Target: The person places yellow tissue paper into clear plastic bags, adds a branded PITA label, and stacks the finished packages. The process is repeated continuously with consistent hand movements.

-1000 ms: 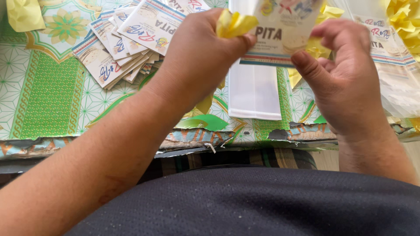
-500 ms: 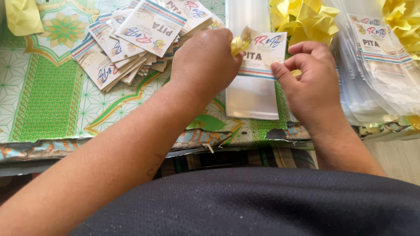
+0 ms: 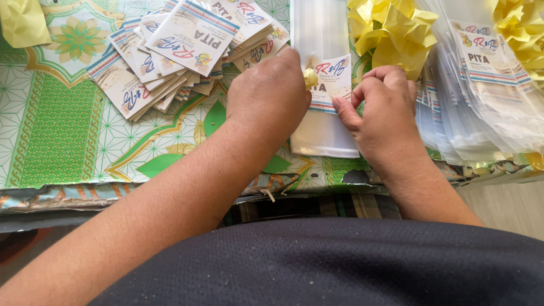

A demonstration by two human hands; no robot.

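A: Hands status?

B: Left hand (image 3: 269, 93) knuckles up, forearm coming in from 7 o'clock across the frame. Fingers curled down, pinching a small crumpled yellow paper scrap (image 3: 310, 77) at the fingertips, right at the top-left corner of the small printed white paper label (image 3: 331, 82).

A: Right?

B: Right hand (image 3: 382, 113) enters from 5 o'clock, wrist bent, fingers curled in. Thumb tip presses the label's right edge; index is hooked above it. So it's gripping the label edge, not clenched empty.

A: Where's the label sitting?

B: On a clear flat plastic bag (image 3: 323, 73) lying lengthwise toward 12 o'clock, between both hands. Label is about mid-bag, touching it.

A: Surroundings?

B: Messy stack of same printed white labels (image 3: 187, 42) at 10 o'clock from the left hand. Pile of clear plastic bags with labels on (image 3: 481, 90) at 3 o'clock, just beside the right hand. Heap of crumpled yellow paper backings (image 3: 391, 28) at 1 o'clock. All on a green-and-white patterned tablecloth (image 3: 56, 124).
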